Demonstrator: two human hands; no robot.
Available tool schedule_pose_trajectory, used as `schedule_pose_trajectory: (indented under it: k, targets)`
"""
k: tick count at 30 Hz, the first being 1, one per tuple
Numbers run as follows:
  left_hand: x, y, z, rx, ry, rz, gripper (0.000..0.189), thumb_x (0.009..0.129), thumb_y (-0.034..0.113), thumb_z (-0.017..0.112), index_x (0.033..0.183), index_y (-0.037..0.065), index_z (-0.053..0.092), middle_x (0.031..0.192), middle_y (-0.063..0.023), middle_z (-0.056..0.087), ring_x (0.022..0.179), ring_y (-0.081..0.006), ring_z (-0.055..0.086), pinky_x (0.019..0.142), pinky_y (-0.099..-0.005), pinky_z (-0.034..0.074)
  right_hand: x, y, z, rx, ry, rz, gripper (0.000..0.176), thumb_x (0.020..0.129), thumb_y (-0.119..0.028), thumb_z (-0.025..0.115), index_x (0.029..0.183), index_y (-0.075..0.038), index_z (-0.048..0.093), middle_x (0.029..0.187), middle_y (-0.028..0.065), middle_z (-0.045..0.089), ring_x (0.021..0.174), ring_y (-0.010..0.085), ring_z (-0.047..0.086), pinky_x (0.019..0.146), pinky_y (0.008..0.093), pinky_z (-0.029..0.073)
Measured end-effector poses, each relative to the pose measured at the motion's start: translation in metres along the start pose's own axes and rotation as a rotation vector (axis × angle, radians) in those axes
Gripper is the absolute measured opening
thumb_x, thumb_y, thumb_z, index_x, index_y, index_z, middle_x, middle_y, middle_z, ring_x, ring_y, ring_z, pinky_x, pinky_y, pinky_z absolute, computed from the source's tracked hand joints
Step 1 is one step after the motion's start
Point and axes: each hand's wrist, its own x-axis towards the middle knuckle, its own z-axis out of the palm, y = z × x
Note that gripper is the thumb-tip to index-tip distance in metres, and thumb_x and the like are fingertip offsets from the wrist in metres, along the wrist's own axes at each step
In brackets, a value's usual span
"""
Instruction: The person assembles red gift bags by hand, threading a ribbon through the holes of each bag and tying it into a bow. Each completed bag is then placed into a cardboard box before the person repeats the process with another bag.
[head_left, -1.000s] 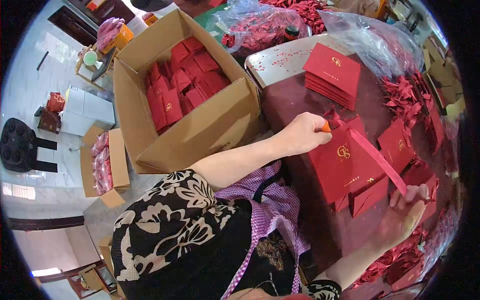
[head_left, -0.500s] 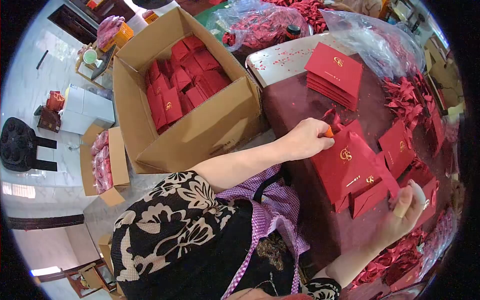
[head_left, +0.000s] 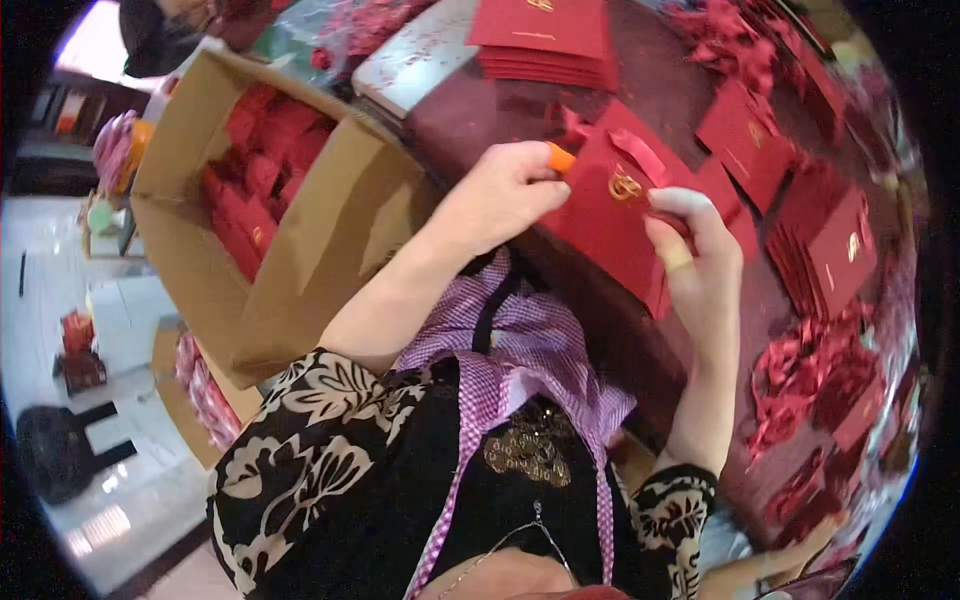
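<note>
We show a red bag (head_left: 607, 228) at the table (head_left: 662, 88) between our curled left hand (head_left: 505, 197) and our right hand (head_left: 705, 245), finger and thumb nearly together (either grip, we cannot tell), nearer the ribbon (head_left: 641, 155) slanting toward it.

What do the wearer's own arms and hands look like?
Black sleeves with cream floral print; forearms bare below. Right hand: whitish index covering, yellowish thumb covering. Left hand: orange piece at the fingertips, possibly a finger cover.
</note>
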Motion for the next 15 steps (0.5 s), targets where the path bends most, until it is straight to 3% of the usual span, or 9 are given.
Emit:
schedule_pose_trajectory:
  k: [3,6,10,12,15]
  targets:
    - [-0.005,0.012,0.001,-0.099,-0.042,-0.031,0.028,0.085,-0.001,0.055,0.112,-0.004,0.060,0.102,-0.0068,0.067,0.091,-0.0122,0.062,0.085,-0.0262,0.049,-0.002,-0.001,0.003,0.079,0.017,-0.022,0.015,0.083,0.002,0.066,0.098,-0.001,0.063,0.090,0.0098,0.067,0.082,0.0159,0.064,0.075,0.0274,0.050]
    - [-0.008,0.016,0.003,-0.115,-0.026,-0.039,0.031,0.085,-0.002,0.055,0.116,-0.004,0.059,0.102,-0.0065,0.067,0.091,-0.0110,0.062,0.084,-0.0259,0.049,0.000,0.009,0.015,0.059,0.066,-0.163,0.015,0.079,0.003,0.068,0.093,-0.001,0.063,0.088,0.0094,0.066,0.085,0.0202,0.064,0.076,0.0294,0.050]
    - [-0.013,0.020,0.008,-0.053,0.001,-0.032,0.030,0.086,-0.002,0.055,0.116,-0.004,0.059,0.101,-0.0063,0.067,0.091,-0.0102,0.062,0.083,-0.0250,0.049,-0.003,0.009,0.027,-0.001,0.122,-0.169,0.014,0.078,0.001,0.068,0.090,0.000,0.061,0.087,0.0123,0.064,0.086,0.0285,0.062,0.077,0.0350,0.050]
    - [-0.016,0.024,0.012,-0.147,0.022,0.007,0.026,0.085,0.000,0.057,0.110,-0.004,0.062,0.089,-0.0032,0.066,0.080,-0.0064,0.058,0.072,-0.0223,0.047,-0.004,0.012,0.034,-0.003,0.151,-0.194,0.013,0.079,-0.001,0.068,0.090,-0.001,0.060,0.088,0.0131,0.063,0.086,0.0312,0.061,0.078,0.0382,0.048]
    - [-0.017,0.024,0.011,-0.043,0.026,0.028,0.026,0.085,0.000,0.057,0.110,-0.004,0.062,0.090,-0.0034,0.066,0.081,-0.0067,0.058,0.072,-0.0224,0.048,-0.005,0.014,0.039,-0.199,0.195,-0.328,0.016,0.079,-0.004,0.068,0.091,-0.004,0.058,0.087,0.0127,0.061,0.085,0.0317,0.059,0.076,0.0403,0.046]
